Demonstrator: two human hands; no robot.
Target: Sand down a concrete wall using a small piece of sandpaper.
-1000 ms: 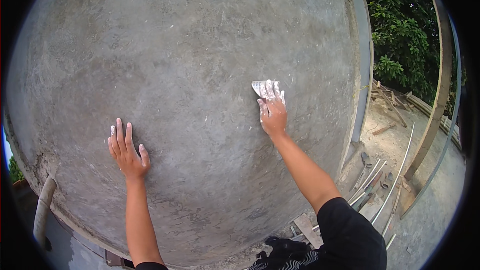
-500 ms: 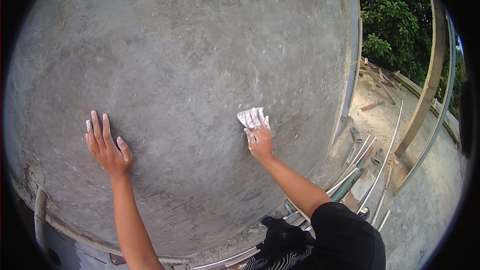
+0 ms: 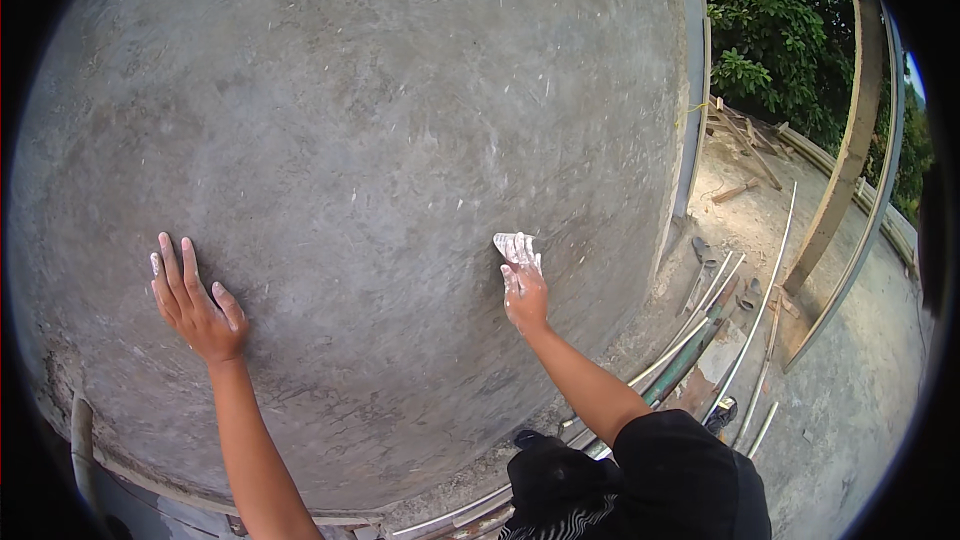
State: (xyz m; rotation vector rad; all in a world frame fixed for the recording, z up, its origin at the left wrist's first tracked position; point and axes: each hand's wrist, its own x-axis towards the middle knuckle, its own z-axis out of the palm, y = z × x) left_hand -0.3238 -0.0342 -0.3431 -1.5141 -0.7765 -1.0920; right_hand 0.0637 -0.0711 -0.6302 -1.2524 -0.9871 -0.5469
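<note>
Loosely spread, the left hand (image 3: 202, 312) rests on the grey cement wall (image 3: 340, 150); the right hand (image 3: 525, 288), fingers together, holds a whitish sheet (image 3: 502, 242) against it.

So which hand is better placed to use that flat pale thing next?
Probably the right hand: it holds the flat pale piece at the wall. The left hand shows no tool, its thumb spread apart.
</note>
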